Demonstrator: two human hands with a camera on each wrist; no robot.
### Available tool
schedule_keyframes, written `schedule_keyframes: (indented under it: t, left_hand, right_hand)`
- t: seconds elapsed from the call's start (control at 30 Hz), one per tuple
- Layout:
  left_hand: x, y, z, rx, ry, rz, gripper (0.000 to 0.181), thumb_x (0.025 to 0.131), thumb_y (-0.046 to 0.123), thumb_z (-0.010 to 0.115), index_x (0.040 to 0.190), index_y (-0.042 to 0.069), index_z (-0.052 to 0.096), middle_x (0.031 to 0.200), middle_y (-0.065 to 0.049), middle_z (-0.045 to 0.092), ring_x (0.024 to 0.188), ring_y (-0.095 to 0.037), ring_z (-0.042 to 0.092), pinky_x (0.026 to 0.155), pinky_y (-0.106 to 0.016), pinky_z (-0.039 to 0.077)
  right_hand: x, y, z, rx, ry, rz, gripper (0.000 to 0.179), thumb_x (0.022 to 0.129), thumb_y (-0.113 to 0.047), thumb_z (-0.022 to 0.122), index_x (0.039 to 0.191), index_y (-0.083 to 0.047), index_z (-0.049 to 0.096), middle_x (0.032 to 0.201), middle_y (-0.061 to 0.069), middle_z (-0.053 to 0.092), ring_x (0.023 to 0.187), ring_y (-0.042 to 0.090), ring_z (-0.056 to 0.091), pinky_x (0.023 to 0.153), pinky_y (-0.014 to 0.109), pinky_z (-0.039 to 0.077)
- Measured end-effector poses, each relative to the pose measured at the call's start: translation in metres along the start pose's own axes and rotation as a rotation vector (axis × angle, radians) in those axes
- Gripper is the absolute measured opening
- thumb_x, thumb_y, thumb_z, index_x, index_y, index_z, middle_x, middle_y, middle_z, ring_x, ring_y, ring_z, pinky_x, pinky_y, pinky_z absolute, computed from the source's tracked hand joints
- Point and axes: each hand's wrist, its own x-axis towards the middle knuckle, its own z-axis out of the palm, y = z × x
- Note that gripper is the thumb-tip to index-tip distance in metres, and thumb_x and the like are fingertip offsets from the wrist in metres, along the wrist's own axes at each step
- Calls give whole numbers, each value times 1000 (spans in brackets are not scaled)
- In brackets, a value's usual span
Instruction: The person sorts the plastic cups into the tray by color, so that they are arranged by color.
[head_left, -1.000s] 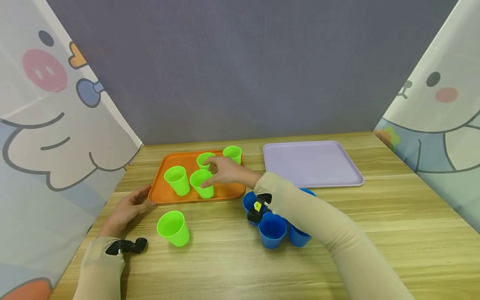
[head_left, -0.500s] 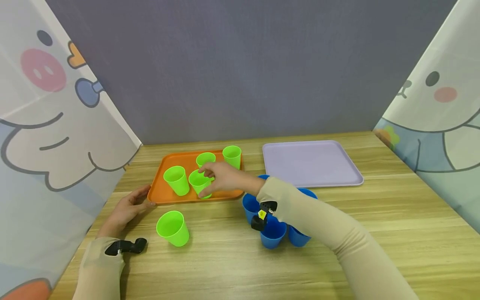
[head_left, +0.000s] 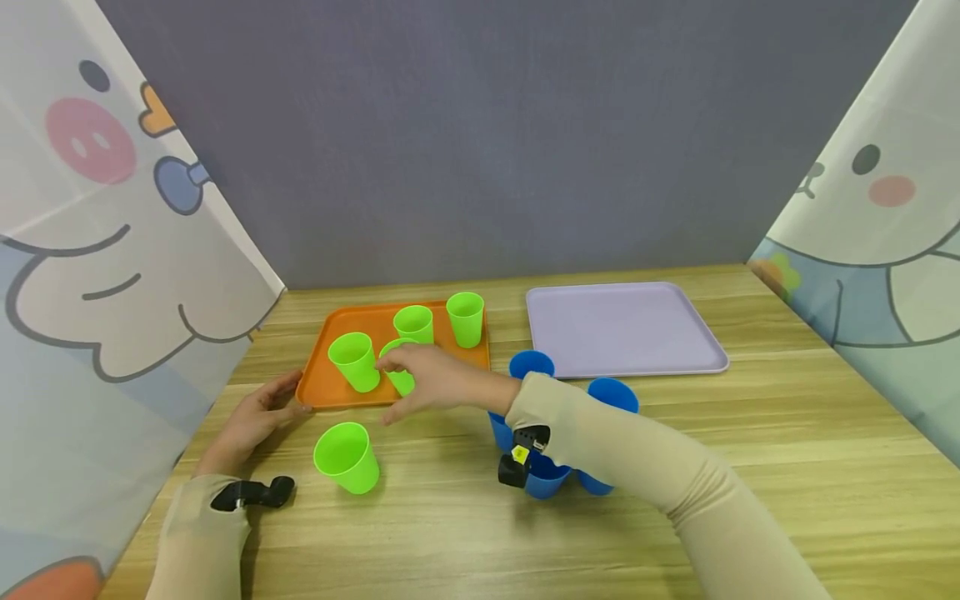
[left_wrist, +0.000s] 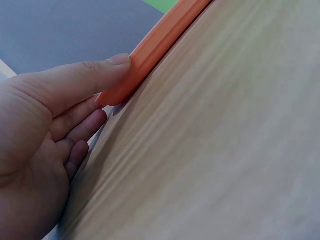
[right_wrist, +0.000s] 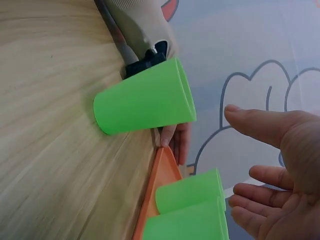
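- At the left of the frame, the person's left hand pinches the near left corner of a shallow orange rectangular tray with plastic-looking walls, thumb laid against the rim.
- Towards the middle, the right hand holds nothing: thumb and fingers are spread apart, over the tray's near edge. It partly hides one bright green tapered cup, so I can't tell from above whether they touch.
- Three more bright green cups stand upright on the orange tray: one to the left, one behind and one at its right end.
- By my reading, the green set is nearly done: four are on the tray, while a fifth green cup, at lower left of centre, stands upright on the wood-grain table.
- Right of centre, a cluster of deep blue tapered cups stands on the table, off the flat lilac tray at upper right; that share looks not yet begun.
- What's most in the way is the cream right sleeve with its black wrist camera, crossing above the blue cups and blocking a sure count.
- Beyond, a grey backdrop fills the top.
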Motion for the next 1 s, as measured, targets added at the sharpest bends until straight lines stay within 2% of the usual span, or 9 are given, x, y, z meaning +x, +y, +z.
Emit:
schedule_keyframes:
  t: [0.23,0.47,0.7,1.0]
  left_hand:
    - [2,-1,0,46,19,17,75,95,17,70,152,-9,29,151,-31,36,137,-38,38,90,-3,36]
    - [2,-1,0,23,9,12,76,95,17,70,152,-8,27,152,-31,34,139,-47,31,89,-3,34]
    - [1,-3,0,21,3,8,76,95,17,70,152,-9,26,152,-31,34,139,-49,30,89,-3,35]
    - [3,-4,-1,36,6,16,76,95,17,69,152,-9,26,153,-31,32,139,-49,30,89,-2,34]
  right_hand:
    - [-1,-6,9,26,-64,-11,72,80,-30,85,140,-6,54,132,3,59,121,15,54,98,19,42]
    - [1,-13,21,28,-119,-22,81,77,-35,87,143,-7,51,134,1,58,122,12,54,97,14,40]
    - [5,-15,32,-8,-158,-27,86,77,-40,86,146,-7,47,139,5,55,123,10,52,98,15,40]
    - [10,-14,45,-33,-169,-49,82,79,-41,84,144,-5,49,134,2,58,120,10,53,96,16,41]
